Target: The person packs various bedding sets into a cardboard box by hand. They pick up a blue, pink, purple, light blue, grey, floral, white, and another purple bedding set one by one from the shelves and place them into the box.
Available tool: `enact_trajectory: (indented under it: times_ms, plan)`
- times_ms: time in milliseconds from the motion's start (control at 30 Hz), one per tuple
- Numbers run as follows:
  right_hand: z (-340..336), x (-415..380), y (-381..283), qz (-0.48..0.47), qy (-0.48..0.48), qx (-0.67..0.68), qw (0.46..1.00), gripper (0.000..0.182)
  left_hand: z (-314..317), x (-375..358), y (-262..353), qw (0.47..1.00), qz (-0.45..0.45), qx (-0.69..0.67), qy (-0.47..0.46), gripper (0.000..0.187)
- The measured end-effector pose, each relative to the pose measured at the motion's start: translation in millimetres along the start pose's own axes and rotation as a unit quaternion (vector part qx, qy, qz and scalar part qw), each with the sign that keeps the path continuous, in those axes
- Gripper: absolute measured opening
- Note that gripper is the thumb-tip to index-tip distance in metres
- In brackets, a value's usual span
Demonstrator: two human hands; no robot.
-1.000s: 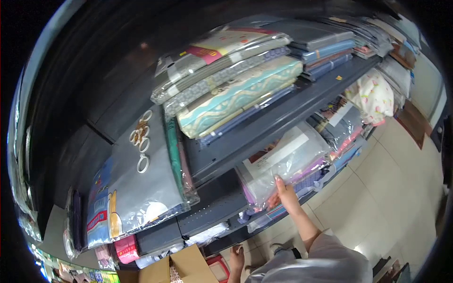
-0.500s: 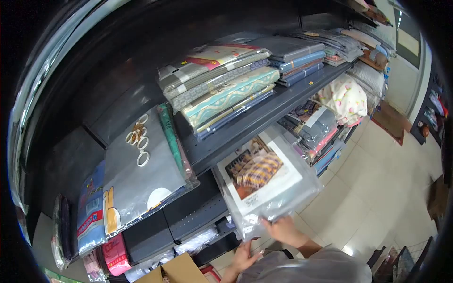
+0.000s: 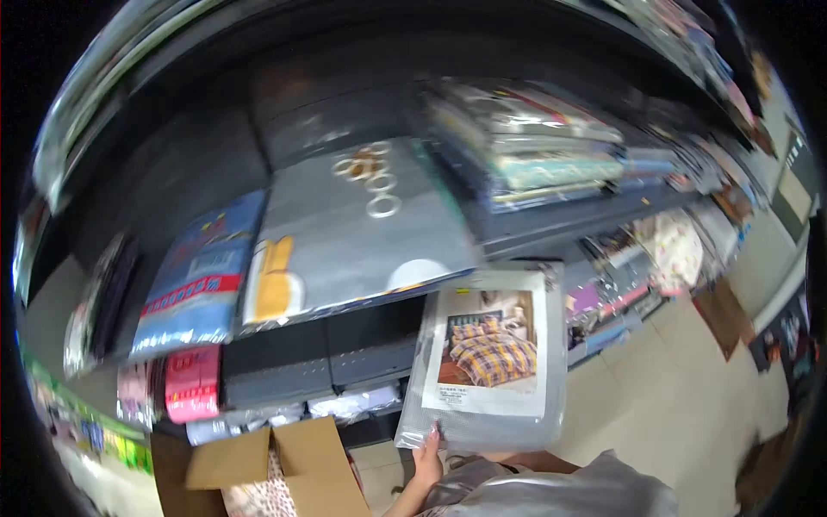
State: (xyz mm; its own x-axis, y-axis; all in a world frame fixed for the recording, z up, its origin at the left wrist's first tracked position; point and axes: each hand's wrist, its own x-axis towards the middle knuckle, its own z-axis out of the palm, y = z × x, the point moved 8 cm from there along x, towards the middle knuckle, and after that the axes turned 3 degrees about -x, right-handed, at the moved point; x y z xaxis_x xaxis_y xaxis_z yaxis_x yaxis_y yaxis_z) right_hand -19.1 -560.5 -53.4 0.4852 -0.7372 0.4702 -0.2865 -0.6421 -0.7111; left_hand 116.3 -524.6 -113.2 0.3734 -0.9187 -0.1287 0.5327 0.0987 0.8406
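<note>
A bedding set in clear plastic (image 3: 487,429) is held tilted in front of me, its printed card of a plaid-covered bed facing up. My left hand (image 3: 428,458) grips the near left corner, thumb on top and the other fingers hidden underneath. My right forearm (image 3: 538,461) runs beneath the near edge of the packet; the right hand itself is hidden under it. Close to the packet's far left side lies a grey packaged textile (image 3: 345,241) with white rings and a yellow figure, on the shelf.
A dark shelf (image 3: 534,222) carries stacked packaged textiles (image 3: 551,164) and a blue packet (image 3: 202,276). Below are a pink packet (image 3: 193,383) and white packs (image 3: 357,401). An open cardboard box (image 3: 323,470) stands at lower left. Tiled floor (image 3: 637,405) stretches right.
My view has swung left, showing more of the cardboard box. The bedding set has turned more upright to me. My right hand has gone from its near edge to beneath it.
</note>
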Motion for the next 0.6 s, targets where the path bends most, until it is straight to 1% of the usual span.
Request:
enact_trajectory:
  times_ms: [67,100,167,267,300,333,367,400,433,467,500,533,567,600]
  plan:
    - [-16,-13,27,0.044,0.042,0.094,0.994,0.031,-16,-2,15,1.0,0.018,0.014,0.008,0.027]
    - [-27,-17,44,0.068,0.06,0.14,0.986,0.032,-26,-2,22,0.998,0.063,0.032,0.008,0.027]
    - [-49,-19,82,0.123,0.093,0.227,0.962,0.034,-41,-5,36,0.995,0.09,0.037,0.036,0.027]
    - [-48,-16,121,0.231,0.142,0.343,0.899,0.037,-67,-13,46,0.989,0.117,0.055,0.075,0.028]
    - [-40,2,126,0.272,0.157,0.376,0.872,0.038,-77,-14,45,0.987,0.122,0.061,0.088,0.03]
    - [-45,7,142,0.313,0.172,0.405,0.842,0.04,-92,-15,43,0.984,0.127,0.055,0.108,0.03]
    - [-35,12,144,0.353,0.187,0.431,0.809,0.041,-103,-13,36,0.983,0.096,0.121,0.095,0.03]
    - [-26,22,138,0.354,0.165,0.431,0.814,0.041,-113,-15,29,0.977,0.062,0.186,0.082,0.031]
    - [-13,36,113,0.381,0.022,0.213,0.9,0.04,-102,-22,66,0.954,0.188,0.216,0.087,0.032]
    - [3,43,96,0.371,-0.12,-0.021,0.921,0.039,-106,-27,78,0.953,0.19,0.211,0.108,0.032]
    - [12,41,104,0.341,-0.058,-0.057,0.937,0.032,-104,-35,91,0.935,0.23,0.254,0.094,0.031]
    - [29,36,94,0.332,-0.078,-0.06,0.938,0.032,-103,-42,100,0.914,0.266,0.296,0.081,0.03]
    - [41,42,68,0.236,-0.058,-0.116,0.963,0.027,-111,-45,101,0.905,0.253,0.335,0.064,0.028]
    - [54,51,40,0.134,-0.036,-0.166,0.976,0.022,-123,-50,105,0.904,0.257,0.329,0.087,0.028]
